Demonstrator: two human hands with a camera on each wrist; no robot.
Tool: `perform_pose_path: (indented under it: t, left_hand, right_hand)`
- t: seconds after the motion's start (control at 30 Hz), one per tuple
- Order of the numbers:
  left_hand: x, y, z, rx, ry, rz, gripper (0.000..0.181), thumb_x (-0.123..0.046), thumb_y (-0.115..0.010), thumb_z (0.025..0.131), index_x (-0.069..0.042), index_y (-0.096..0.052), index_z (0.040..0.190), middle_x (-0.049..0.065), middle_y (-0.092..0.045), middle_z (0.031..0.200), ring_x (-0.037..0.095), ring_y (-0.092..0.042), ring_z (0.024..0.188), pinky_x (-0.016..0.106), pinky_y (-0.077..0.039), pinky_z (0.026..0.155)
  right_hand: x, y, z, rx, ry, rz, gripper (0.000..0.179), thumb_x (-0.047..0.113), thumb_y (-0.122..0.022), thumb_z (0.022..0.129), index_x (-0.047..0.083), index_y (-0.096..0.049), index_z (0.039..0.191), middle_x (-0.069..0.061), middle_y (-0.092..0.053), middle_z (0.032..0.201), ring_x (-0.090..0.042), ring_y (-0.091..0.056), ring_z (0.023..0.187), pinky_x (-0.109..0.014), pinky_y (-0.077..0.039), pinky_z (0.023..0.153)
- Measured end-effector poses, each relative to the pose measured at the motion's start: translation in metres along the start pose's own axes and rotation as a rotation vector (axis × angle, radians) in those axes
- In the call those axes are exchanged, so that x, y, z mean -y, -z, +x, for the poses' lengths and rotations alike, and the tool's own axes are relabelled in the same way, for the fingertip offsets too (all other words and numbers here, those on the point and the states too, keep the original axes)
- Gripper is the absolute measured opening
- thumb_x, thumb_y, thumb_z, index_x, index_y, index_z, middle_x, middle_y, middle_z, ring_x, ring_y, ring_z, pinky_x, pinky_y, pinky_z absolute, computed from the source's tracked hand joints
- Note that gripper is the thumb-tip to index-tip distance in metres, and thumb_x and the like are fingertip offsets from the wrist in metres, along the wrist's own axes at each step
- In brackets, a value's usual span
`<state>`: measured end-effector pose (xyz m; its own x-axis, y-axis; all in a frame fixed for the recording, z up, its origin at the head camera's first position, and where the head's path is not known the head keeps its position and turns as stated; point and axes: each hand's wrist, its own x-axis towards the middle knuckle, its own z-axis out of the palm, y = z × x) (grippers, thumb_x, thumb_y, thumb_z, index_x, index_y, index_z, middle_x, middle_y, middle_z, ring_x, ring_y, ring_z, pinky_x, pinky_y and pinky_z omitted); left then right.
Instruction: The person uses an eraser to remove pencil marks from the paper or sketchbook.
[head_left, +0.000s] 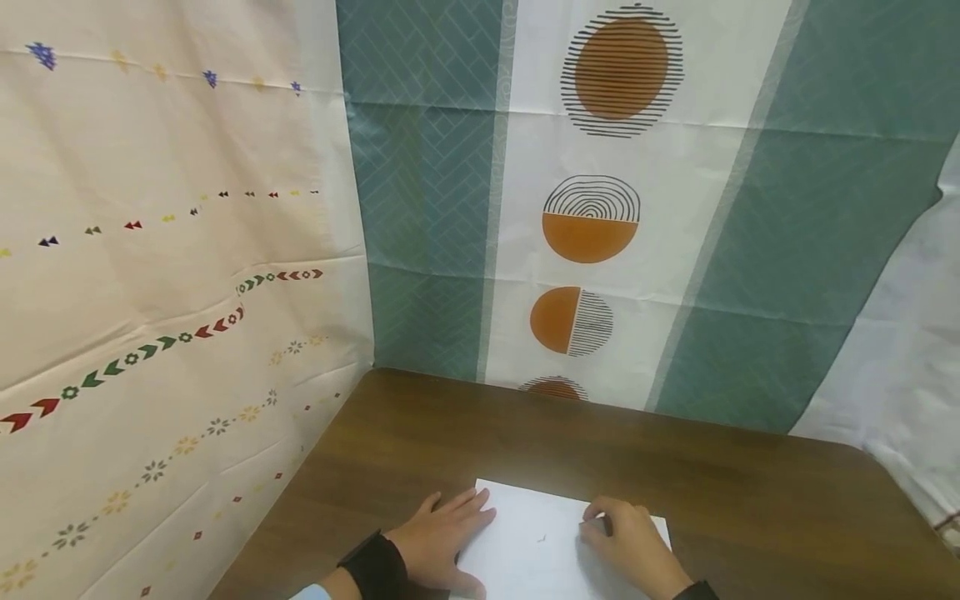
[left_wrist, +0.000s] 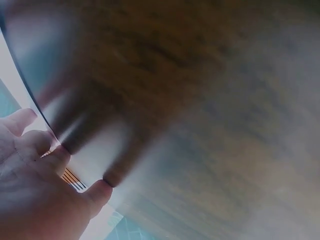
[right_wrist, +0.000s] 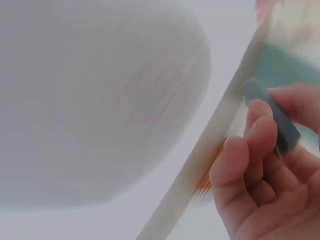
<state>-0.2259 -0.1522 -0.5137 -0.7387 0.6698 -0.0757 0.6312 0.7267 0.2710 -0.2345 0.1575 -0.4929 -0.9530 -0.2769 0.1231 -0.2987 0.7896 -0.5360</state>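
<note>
Two dark wristbands [head_left: 375,567] come nearest, the right one cut by the bottom edge of the head view; beside the left one shows a scrap of pale blue sleeve [head_left: 311,593]. The left hand [head_left: 438,542] lies with its fingers straight and spread, fingertips and thumb on the left edge of a sheet of paper [head_left: 517,512]. A small dark patch between that hand and the sheet is too slight to identify.

The paper is plain white, lying on the table with its near edge out of frame. One tiny dark mark [head_left: 542,538] stands between the hands. Over the sheet's right side, the right hand [head_left: 630,542] pinches a short grey stick [right_wrist: 272,115] between thumb and fingertips. The stick is slim and straight-sided, with a darker end; fingers cover its middle, and whether it touches the sheet I cannot tell. Faint slanting streaks in the right wrist view are too blurred to call marks or shadow.

Beyond lies the brown wooden table [head_left: 420,425], badly blurred in the left wrist view. Farthest back hang a green-and-white curtain [head_left: 427,208] with orange circles, the lowest partly hidden behind the table, and a patterned cream cloth [head_left: 187,208] at left.
</note>
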Motion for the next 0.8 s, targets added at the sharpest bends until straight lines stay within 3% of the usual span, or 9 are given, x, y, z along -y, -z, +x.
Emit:
perform_pose_path:
  t: [0.2, 0.4, 0.47, 0.6, 0.67, 0.8]
  left_hand:
    - [-0.002, -0.007, 0.005, -0.035, -0.023, 0.015, 0.097, -0.080, -0.046, 0.071, -0.019, -0.031, 0.145, 0.004, -0.020, 0.153, 0.023, -0.013, 0.136, 0.071, -0.024, 0.094]
    - [-0.004, -0.009, 0.009, -0.056, -0.047, 0.019, 0.097, -0.080, -0.046, 0.072, -0.018, -0.032, 0.145, 0.006, -0.020, 0.153, 0.023, -0.013, 0.136, 0.071, -0.024, 0.094]
    - [-0.003, -0.007, 0.008, -0.056, -0.045, 0.020, 0.097, -0.080, -0.046, 0.072, -0.018, -0.031, 0.145, 0.006, -0.020, 0.153, 0.023, -0.012, 0.136, 0.070, -0.024, 0.094]
    - [-0.003, -0.002, 0.005, -0.045, -0.040, 0.009, 0.096, -0.079, -0.047, 0.073, -0.017, -0.031, 0.145, 0.007, -0.019, 0.153, 0.024, -0.012, 0.136, 0.070, -0.023, 0.095]
    - [-0.003, 0.000, 0.003, -0.034, -0.032, -0.006, 0.096, -0.078, -0.048, 0.073, -0.017, -0.031, 0.145, 0.007, -0.019, 0.153, 0.023, -0.012, 0.136, 0.070, -0.021, 0.096]
    - [0.000, 0.002, -0.001, -0.019, -0.011, -0.036, 0.096, -0.077, -0.049, 0.073, -0.017, -0.031, 0.145, 0.006, -0.019, 0.153, 0.022, -0.011, 0.137, 0.070, -0.019, 0.097]
  right_hand:
    - [0.044, -0.035, 0.008, 0.173, 0.173, 0.065, 0.004, 0.019, -0.064, 0.075, 0.020, -0.066, 0.079, 0.014, -0.053, 0.061, -0.006, -0.044, 0.056, -0.031, -0.044, 0.056]
    - [0.061, -0.058, 0.009, 0.150, 0.247, 0.071, 0.008, 0.013, -0.063, 0.072, 0.020, -0.062, 0.070, 0.016, -0.052, 0.058, -0.003, -0.045, 0.053, -0.027, -0.045, 0.054]
    - [0.064, -0.061, 0.008, 0.151, 0.221, 0.043, 0.007, 0.013, -0.065, 0.072, 0.018, -0.060, 0.069, 0.015, -0.053, 0.059, -0.003, -0.045, 0.053, -0.028, -0.045, 0.053]
    - [0.060, -0.059, 0.005, 0.204, 0.084, -0.008, 0.008, 0.013, -0.065, 0.071, 0.016, -0.057, 0.070, 0.010, -0.053, 0.058, -0.007, -0.046, 0.051, -0.034, -0.047, 0.052]
    - [0.051, -0.053, 0.002, 0.217, 0.009, -0.022, 0.009, 0.012, -0.063, 0.071, 0.016, -0.055, 0.070, 0.008, -0.052, 0.057, -0.010, -0.046, 0.051, -0.036, -0.045, 0.052]
    - [0.020, -0.030, -0.012, 0.162, -0.113, -0.040, 0.010, 0.010, -0.058, 0.069, 0.016, -0.050, 0.068, 0.005, -0.048, 0.056, -0.013, -0.043, 0.050, -0.034, -0.039, 0.048]
